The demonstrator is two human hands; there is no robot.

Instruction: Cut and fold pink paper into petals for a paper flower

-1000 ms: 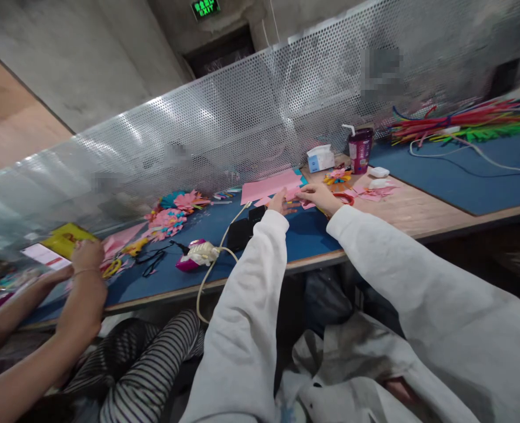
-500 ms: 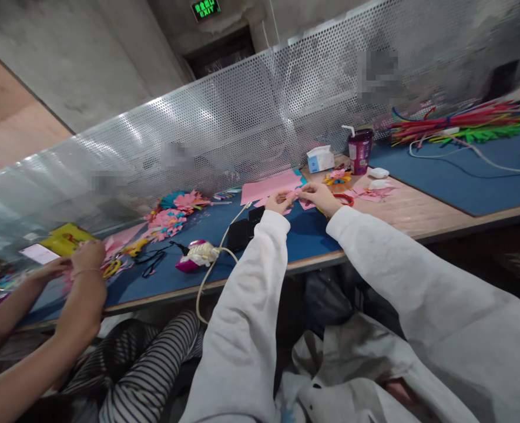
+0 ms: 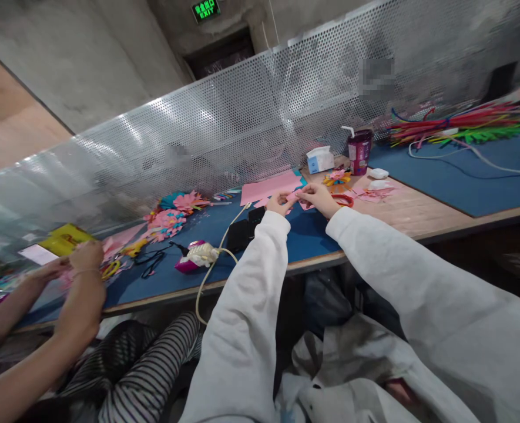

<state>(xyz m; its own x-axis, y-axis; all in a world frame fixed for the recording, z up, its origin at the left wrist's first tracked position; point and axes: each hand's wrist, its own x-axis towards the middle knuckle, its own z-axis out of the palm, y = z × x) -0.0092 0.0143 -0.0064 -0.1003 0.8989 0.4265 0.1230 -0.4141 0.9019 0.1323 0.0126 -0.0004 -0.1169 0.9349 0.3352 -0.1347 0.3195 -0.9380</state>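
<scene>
My left hand and my right hand meet over the desk, fingertips pinched together on a small pink paper piece. The fingers cover much of it, so its exact shape is hard to make out. Behind my hands lie larger pink paper sheets. Red-handled scissors rest just right of my right hand, partly hidden by it. A little beyond them sits a pink and orange paper flower.
A purple cup with a straw and a tissue pack stand at the back. Left of me are a black phone-like object, a power strip and paper flowers. A co-worker's hands work at far left.
My hands stay almost in place, with only slight finger movement around the pink paper. The co-worker's hands have barely shifted.
</scene>
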